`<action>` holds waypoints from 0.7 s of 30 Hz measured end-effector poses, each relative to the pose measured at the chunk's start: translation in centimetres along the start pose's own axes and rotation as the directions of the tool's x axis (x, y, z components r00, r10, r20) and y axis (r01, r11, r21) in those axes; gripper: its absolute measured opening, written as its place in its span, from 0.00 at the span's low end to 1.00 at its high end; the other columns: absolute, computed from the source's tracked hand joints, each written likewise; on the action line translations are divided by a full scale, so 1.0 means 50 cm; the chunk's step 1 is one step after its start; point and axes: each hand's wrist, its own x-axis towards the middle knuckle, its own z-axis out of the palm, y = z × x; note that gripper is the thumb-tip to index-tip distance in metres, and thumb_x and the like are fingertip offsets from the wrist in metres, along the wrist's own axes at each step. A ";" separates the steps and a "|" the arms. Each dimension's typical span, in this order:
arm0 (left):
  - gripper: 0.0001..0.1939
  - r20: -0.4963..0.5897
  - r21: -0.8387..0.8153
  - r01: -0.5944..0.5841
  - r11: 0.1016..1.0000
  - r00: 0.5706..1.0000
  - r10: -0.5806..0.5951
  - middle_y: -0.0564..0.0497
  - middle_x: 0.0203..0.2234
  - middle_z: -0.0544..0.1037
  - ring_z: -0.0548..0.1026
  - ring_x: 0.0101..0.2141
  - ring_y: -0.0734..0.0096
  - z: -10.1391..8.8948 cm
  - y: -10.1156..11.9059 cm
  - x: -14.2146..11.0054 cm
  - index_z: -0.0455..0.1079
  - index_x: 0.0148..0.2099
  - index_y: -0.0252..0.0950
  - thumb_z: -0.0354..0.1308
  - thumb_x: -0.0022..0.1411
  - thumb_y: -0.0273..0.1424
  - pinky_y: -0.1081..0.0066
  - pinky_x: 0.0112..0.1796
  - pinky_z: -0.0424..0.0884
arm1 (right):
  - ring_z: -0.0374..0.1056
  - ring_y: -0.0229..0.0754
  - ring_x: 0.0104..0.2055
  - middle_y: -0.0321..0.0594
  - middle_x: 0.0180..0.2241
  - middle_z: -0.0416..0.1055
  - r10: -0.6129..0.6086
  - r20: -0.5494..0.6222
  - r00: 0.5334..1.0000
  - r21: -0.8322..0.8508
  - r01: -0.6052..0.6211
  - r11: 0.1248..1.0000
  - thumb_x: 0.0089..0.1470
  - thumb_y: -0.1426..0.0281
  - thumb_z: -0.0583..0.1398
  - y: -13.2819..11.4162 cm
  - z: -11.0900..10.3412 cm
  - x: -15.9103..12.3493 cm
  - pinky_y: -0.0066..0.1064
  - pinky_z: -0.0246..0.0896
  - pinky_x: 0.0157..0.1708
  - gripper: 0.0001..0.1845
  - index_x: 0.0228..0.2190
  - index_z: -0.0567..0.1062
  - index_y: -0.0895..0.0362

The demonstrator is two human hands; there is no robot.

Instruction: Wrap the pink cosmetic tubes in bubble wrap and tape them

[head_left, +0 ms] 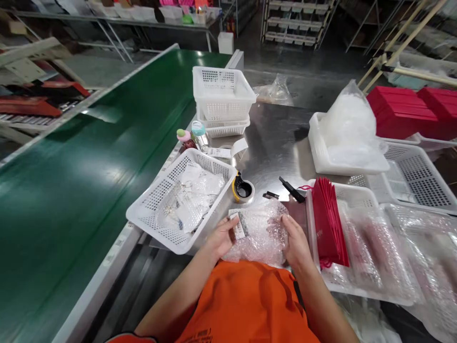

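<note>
A warehouse packing station: green conveyor belt (89, 157), steel table (278, 138), stacked white baskets (221, 95), storage racks (296, 21) behind

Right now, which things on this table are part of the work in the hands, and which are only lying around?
In hand:
- left hand holding a small packet
- right hand on the bubble wrap

Lying about:
- tape roll
- basket of clear bags
- stacked white baskets
- red paper bags
- red boxes
- small bottles
- black tool
</note>
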 end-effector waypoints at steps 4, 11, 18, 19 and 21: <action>0.20 -0.072 -0.092 -0.005 0.996 0.997 -0.001 0.52 0.31 0.82 0.79 0.31 0.69 0.002 0.002 0.001 0.74 0.40 0.35 0.76 0.43 0.28 0.71 0.36 0.76 | 0.62 0.35 0.26 0.30 0.23 0.69 -0.103 -0.135 0.986 -0.093 0.091 0.991 0.29 0.53 0.75 0.013 -0.020 0.008 0.27 0.57 0.26 0.26 0.23 0.71 0.54; 0.22 -0.141 -0.056 -0.014 0.998 0.990 0.006 0.52 0.28 0.81 0.78 0.29 0.69 -0.004 -0.020 -0.001 0.75 0.39 0.34 0.76 0.43 0.36 0.71 0.34 0.74 | 0.71 0.44 0.42 0.36 0.37 0.75 -0.169 -0.155 0.973 -0.233 0.130 0.964 0.37 0.51 0.72 0.021 -0.042 0.028 0.33 0.66 0.41 0.34 0.45 0.72 0.51; 0.33 -0.083 0.125 -0.053 0.991 0.995 0.064 0.51 0.31 0.81 0.78 0.33 0.68 0.003 -0.028 -0.010 0.73 0.41 0.34 0.78 0.36 0.46 0.71 0.37 0.73 | 0.76 0.49 0.39 0.42 0.36 0.81 0.286 0.140 0.948 -0.245 -0.247 0.938 0.23 0.60 0.78 0.031 -0.011 0.000 0.38 0.69 0.42 0.33 0.36 0.79 0.57; 0.32 -0.063 0.137 -0.046 0.990 0.997 0.055 0.51 0.31 0.81 0.78 0.33 0.67 0.001 -0.031 -0.007 0.73 0.41 0.34 0.78 0.37 0.47 0.71 0.38 0.73 | 0.76 0.49 0.38 0.42 0.35 0.81 0.272 0.132 0.953 -0.245 -0.234 0.941 0.23 0.62 0.78 0.040 -0.009 -0.001 0.38 0.69 0.42 0.31 0.34 0.80 0.57; 0.31 -0.031 0.166 -0.039 0.985 0.999 0.045 0.49 0.31 0.80 0.78 0.33 0.66 -0.016 -0.041 0.008 0.72 0.40 0.35 0.76 0.40 0.49 0.69 0.38 0.73 | 0.76 0.49 0.36 0.41 0.33 0.81 0.277 0.128 0.952 -0.225 -0.244 0.943 0.25 0.64 0.77 0.053 -0.011 0.002 0.39 0.70 0.41 0.28 0.33 0.81 0.57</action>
